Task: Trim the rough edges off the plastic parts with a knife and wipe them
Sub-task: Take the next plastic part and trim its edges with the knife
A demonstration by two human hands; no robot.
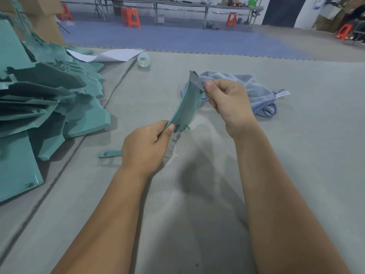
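- Above the grey floor mat, the left hand pinches a teal plastic part by its lower end.
- Right hand fingers clamp a knife blade against the part's top edge.
- Blue cloth lies just behind.

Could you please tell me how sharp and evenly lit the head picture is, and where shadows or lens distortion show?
Head view: soft, even light with no glare; the hands, part and blade are fairly sharp; a broad soft shadow of the arms falls on the mat; the far tables bow from wide-angle distortion and look slightly soft.
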